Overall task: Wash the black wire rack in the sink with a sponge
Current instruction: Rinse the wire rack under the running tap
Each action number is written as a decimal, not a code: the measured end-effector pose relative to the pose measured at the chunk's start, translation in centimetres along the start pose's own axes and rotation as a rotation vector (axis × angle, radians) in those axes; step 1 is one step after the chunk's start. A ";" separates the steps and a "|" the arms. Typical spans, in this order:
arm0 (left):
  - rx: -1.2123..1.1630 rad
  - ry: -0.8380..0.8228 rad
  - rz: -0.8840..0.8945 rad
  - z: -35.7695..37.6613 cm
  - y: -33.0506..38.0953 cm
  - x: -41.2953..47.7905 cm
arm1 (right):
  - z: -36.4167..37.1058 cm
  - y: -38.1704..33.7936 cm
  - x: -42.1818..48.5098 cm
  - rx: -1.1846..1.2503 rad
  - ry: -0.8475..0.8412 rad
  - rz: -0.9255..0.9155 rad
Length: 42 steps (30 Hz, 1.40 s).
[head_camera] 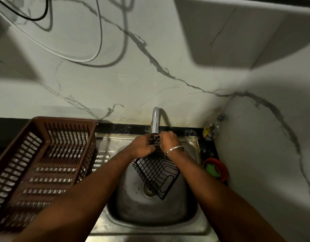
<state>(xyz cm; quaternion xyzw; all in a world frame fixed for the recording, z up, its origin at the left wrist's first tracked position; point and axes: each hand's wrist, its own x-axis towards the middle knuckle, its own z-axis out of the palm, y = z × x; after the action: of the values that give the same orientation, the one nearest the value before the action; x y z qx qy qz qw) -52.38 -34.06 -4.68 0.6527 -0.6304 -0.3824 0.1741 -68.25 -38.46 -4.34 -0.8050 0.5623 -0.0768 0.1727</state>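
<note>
You have the black wire rack [157, 173] standing tilted in the steel sink [150, 210], with its lower corner down near the drain [150, 189] and its upper end raised to the spout of the tap [155, 121]. This placement appears chosen so that water from the spout would run down the full length of the wires and leave through the drain. Your left hand [142, 145] grips the upper end of the rack from the left, fingers curled around the wires; this hand most likely serves as the support that keeps the rack from sliding. Your right hand [169, 141], with a metal bangle [174, 149] at the wrist, is closed at the same upper end, fingers curled inward; whether they pinch a wire or a cleaning pad cannot be determined, because the contact area is dark and hidden. Whether water is flowing cannot be determined. A green sponge [212, 170] lies in a red bowl [222, 169] on the counter just beside the sink, on the right, within reach of the working hand. A brown plastic drying basket [42, 163] stands to the left of the basin, likely positioned to receive the rack once it is washed.
</note>
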 end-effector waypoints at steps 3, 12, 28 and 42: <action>0.046 -0.009 0.002 0.2 0.4 -0.1 | -0.1 -0.1 0.1 -0.010 -0.023 0.034; 0.418 0.033 0.010 -1.1 0.9 -0.2 | -1.0 1.5 0.4 -0.204 -0.100 -0.061; 0.308 0.172 0.083 -0.5 -0.4 0.8 | -0.7 -0.5 -0.6 -0.307 -0.045 -0.215; -0.163 0.304 0.232 0.3 -2.6 1.8 | -2.2 0.3 0.2 -0.356 -0.067 -0.165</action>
<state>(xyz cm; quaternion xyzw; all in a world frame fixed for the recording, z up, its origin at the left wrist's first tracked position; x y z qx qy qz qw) -50.94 -35.37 -7.22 0.6098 -0.6346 -0.3066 0.3626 -69.12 -39.11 -2.39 -0.8684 0.4929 0.0369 0.0393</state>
